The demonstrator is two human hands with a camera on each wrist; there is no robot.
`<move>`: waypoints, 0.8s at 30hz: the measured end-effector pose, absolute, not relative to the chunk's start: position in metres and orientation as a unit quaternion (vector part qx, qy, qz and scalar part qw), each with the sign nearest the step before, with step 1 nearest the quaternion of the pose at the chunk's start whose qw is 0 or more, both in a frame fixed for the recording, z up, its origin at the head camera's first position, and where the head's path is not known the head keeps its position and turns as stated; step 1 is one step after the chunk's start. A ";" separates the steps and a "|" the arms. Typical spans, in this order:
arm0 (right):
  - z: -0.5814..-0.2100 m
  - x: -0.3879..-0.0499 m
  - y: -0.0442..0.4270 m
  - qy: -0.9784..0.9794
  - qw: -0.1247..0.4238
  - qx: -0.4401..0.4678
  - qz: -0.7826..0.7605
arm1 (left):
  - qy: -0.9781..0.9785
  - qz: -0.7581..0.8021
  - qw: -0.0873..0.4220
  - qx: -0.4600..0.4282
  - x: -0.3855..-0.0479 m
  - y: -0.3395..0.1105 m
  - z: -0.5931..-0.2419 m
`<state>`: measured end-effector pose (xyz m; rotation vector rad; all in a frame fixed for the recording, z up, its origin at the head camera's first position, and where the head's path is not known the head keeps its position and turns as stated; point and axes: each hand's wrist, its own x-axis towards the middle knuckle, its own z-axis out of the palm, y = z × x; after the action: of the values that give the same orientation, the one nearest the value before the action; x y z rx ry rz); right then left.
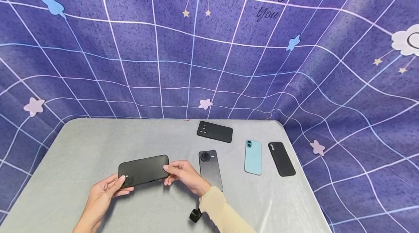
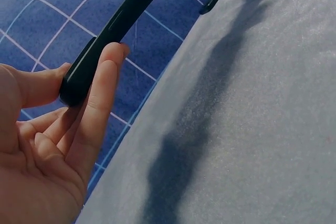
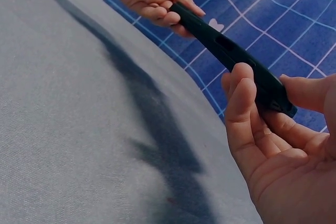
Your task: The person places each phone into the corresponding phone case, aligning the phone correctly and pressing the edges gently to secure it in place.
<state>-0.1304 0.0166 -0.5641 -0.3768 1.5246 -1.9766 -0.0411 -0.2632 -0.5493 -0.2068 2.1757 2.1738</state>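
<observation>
My left hand (image 1: 103,194) and right hand (image 1: 186,174) hold a black phone case (image 1: 144,171) between them, above the table's front left part. It is tilted, its back toward the head camera, with a dark camera patch at the lower left corner. The left thumb lies on that corner, with the other fingers behind. At the opposite end my right hand pinches the case between thumb and fingers. A slot shows in its side edge in the right wrist view, where the right fingers (image 3: 244,95) press its underside. Whether a phone sits inside I cannot tell.
A grey phone (image 1: 211,169) with a round camera lies by the right forearm. Behind it is a black case (image 1: 217,133) with camera holes. Farther right lie a light-blue phone (image 1: 253,158) and another black case (image 1: 282,159). Purple gridded cloth (image 1: 170,72) surrounds the grey table (image 1: 82,142).
</observation>
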 end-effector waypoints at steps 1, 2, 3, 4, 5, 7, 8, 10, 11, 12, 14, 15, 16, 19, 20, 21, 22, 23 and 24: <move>-0.564 -0.131 0.017 0.575 0.303 -0.142 -0.746 | 0.705 0.705 0.028 -0.068 -0.041 -0.263 -0.549; -0.564 -0.131 0.017 0.575 0.303 -0.141 -0.747 | 0.706 0.705 0.027 -0.068 -0.041 -0.263 -0.549; -0.564 -0.131 0.017 0.574 0.303 -0.140 -0.748 | 0.705 0.705 0.026 -0.070 -0.041 -0.263 -0.549; -0.564 -0.131 0.017 0.574 0.302 -0.140 -0.748 | 0.704 0.706 0.024 -0.071 -0.041 -0.263 -0.549; -0.564 -0.131 0.017 0.573 0.302 -0.141 -0.748 | 0.703 0.707 0.022 -0.071 -0.041 -0.263 -0.549; -0.564 -0.131 0.017 0.573 0.302 -0.142 -0.749 | 0.700 0.710 0.020 -0.071 -0.041 -0.263 -0.549; -0.564 -0.131 0.017 0.573 0.302 -0.142 -0.748 | 0.698 0.712 0.020 -0.070 -0.040 -0.263 -0.549; -0.564 -0.131 0.017 0.573 0.304 -0.144 -0.747 | 0.694 0.716 0.018 -0.069 -0.040 -0.264 -0.550; -0.564 -0.131 0.017 0.573 0.304 -0.145 -0.747 | 0.693 0.717 0.019 -0.070 -0.040 -0.264 -0.550; -0.564 -0.131 0.017 0.573 0.304 -0.145 -0.747 | 0.693 0.718 0.019 -0.070 -0.039 -0.264 -0.550; -0.564 -0.131 0.017 0.572 0.306 -0.147 -0.747 | 0.693 0.717 0.021 -0.074 -0.039 -0.264 -0.550; -0.564 -0.131 0.017 0.571 0.306 -0.146 -0.747 | 0.695 0.715 0.022 -0.077 -0.040 -0.264 -0.550; -0.565 -0.131 0.017 0.571 0.306 -0.146 -0.748 | 0.696 0.713 0.024 -0.080 -0.040 -0.264 -0.550; -0.565 -0.131 0.017 0.571 0.306 -0.143 -0.748 | 0.700 0.708 0.028 -0.087 -0.041 -0.264 -0.549; -0.565 -0.131 0.018 0.571 0.306 -0.142 -0.748 | 0.700 0.708 0.029 -0.087 -0.041 -0.264 -0.550; -0.565 -0.132 0.018 0.572 0.306 -0.141 -0.748 | 0.701 0.707 0.030 -0.088 -0.041 -0.264 -0.550; -0.565 -0.131 0.018 0.572 0.306 -0.141 -0.748 | 0.701 0.707 0.030 -0.088 -0.041 -0.264 -0.550; -0.565 -0.131 0.018 0.572 0.307 -0.141 -0.748 | 0.700 0.708 0.030 -0.087 -0.041 -0.264 -0.550; -0.565 -0.132 0.017 0.571 0.307 -0.141 -0.749 | 0.700 0.709 0.029 -0.086 -0.041 -0.264 -0.550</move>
<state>-0.1315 0.0175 -0.5647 -0.3743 1.5097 -1.9805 -0.0407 -0.2638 -0.5496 -0.2661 2.1585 2.1862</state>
